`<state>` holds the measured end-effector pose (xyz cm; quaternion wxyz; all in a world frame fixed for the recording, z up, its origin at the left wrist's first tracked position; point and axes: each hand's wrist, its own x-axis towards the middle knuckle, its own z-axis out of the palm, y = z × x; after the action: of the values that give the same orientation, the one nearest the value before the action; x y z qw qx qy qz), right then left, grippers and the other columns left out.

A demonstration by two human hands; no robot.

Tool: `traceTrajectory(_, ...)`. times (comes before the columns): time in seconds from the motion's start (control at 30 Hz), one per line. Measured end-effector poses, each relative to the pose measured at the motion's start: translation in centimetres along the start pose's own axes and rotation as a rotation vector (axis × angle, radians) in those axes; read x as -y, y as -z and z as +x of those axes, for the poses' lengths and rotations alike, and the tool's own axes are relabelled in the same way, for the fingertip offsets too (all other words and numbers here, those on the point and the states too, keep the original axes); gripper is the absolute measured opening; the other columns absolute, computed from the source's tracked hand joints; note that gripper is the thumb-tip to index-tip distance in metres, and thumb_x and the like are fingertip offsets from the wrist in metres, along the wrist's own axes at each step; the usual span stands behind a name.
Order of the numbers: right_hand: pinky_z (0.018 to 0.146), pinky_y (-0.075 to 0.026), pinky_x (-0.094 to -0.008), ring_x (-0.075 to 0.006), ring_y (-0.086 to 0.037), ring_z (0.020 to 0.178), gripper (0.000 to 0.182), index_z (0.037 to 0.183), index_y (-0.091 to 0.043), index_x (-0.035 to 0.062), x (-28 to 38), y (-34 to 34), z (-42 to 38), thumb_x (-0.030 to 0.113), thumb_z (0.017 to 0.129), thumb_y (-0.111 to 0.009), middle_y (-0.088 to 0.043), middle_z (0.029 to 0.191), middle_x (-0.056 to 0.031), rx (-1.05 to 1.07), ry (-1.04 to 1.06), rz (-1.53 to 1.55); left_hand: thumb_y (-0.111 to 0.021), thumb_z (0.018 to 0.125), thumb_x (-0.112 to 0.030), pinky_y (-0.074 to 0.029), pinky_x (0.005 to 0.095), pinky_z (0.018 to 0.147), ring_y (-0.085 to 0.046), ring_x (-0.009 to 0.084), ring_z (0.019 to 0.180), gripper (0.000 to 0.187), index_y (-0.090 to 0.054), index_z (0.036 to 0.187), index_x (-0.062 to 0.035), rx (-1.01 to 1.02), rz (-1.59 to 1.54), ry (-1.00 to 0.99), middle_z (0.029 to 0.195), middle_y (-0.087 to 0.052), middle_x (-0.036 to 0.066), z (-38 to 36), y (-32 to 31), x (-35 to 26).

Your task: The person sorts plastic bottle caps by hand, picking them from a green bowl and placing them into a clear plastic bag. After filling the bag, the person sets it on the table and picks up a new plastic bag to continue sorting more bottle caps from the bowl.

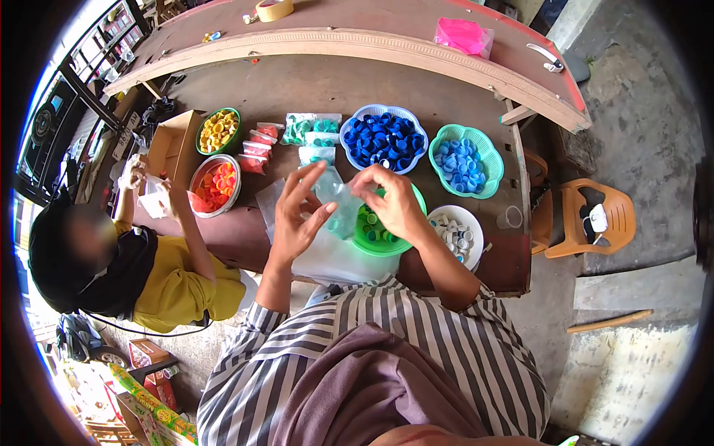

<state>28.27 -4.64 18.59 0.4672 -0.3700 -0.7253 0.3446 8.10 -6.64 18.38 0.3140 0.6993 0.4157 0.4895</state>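
With fingers of the right hand (394,204) pinching the upper edge of a clear plastic bag (342,212), and those of the left hand (292,215) spread wide at its other side, contact unclear. Held up at the left side of a green bowl (378,249) of green caps (370,229) on the desk (297,85), near a white bowl (477,244) of pale caps (455,236).

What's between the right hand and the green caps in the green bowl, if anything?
Nothing visible: the right hand is over the green bowl, green caps showing below it. The clear bag overlaps the bowl's left side in view; whether it covers caps there, I can't tell.
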Motion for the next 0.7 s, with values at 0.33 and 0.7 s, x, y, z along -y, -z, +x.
traceTrajectory(0.33, 0.082, -0.055, -0.031, -0.0182, -0.066, 0.093, 0.007, 0.093, -0.057, -0.0025, 4.6, 3.2, -0.1, -0.004, 0.088, -0.063, -0.067, 0.096, -0.0116, 0.112, -0.012, 0.096, -0.094, 0.054, -0.018, -0.034, 0.0477, 0.11, -0.036, 0.0269, 0.137, 0.126, -0.016, 0.153, -0.0079, 0.439, -0.409, 0.192, 0.149, -0.033, 0.015, -2.0, -4.6, 9.0)
traceTrajectory(0.7, 0.091, -0.052, -0.0353, -0.0224, -0.06, 0.111, 0.046, 0.137, -0.038, 0.0047, -1.3, 6.6, 0.0, 0.005, 0.094, -0.057, -0.055, 0.126, -0.0133, -0.292, -0.212, 0.727, -0.09, 0.063, -0.009, -0.05, 0.0315, 0.091, -0.062, 0.0172, 0.105, 0.087, -0.043, 0.135, 0.0039, 0.682, -0.514, 0.667, 0.114, -0.064, 0.009, -1.9, -6.0, 9.5)
